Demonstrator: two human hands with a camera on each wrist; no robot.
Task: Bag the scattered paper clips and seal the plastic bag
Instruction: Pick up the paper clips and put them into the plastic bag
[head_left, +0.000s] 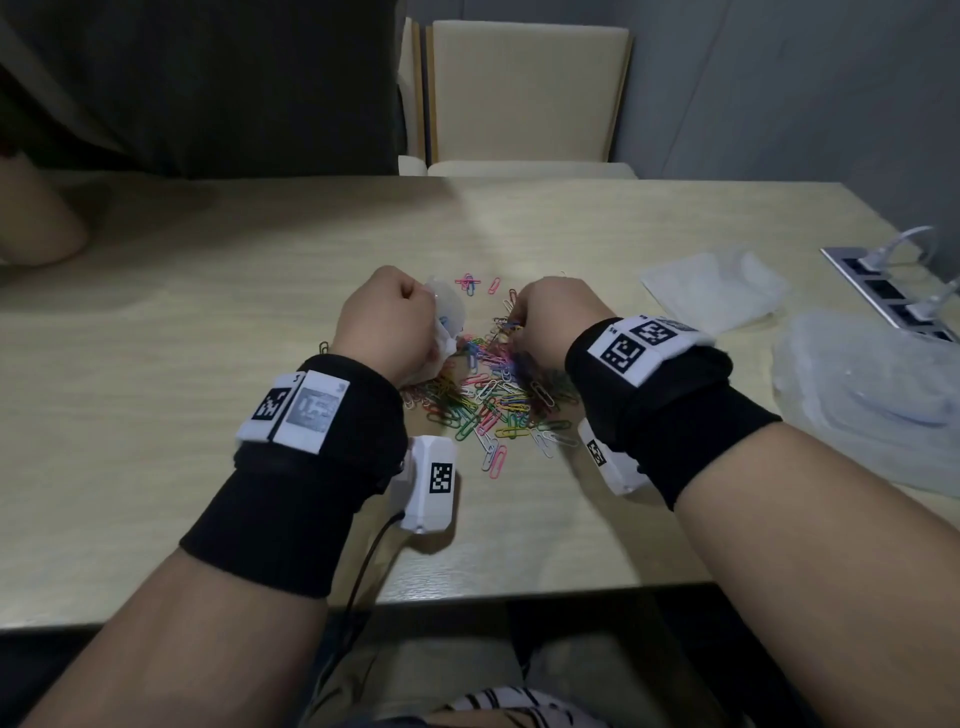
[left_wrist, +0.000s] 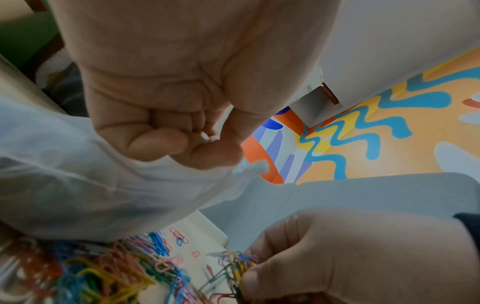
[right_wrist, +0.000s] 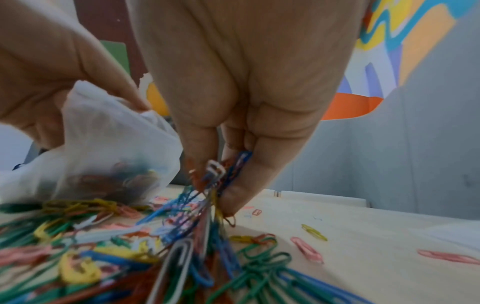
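Observation:
A heap of coloured paper clips (head_left: 493, 395) (right_wrist: 109, 246) lies on the wooden table (head_left: 208, 312) between my hands. My left hand (head_left: 389, 322) (left_wrist: 166, 131) grips the bunched top of a small translucent plastic bag (head_left: 447, 312) (left_wrist: 103, 185) (right_wrist: 109, 148), held just above the heap's left side; some clips show through its bottom. My right hand (head_left: 540, 322) (right_wrist: 226, 176) pinches a bunch of paper clips (right_wrist: 228, 168) (left_wrist: 239, 265) between thumb and fingers, just above the heap beside the bag.
Spare clear plastic bags (head_left: 717, 291) lie at the right, with a larger crumpled plastic sheet (head_left: 872, 395) nearer the right edge. A socket strip with white plugs (head_left: 893, 280) sits far right. A beige chair (head_left: 524, 98) stands behind the table. Another person's arm (head_left: 36, 218) rests far left.

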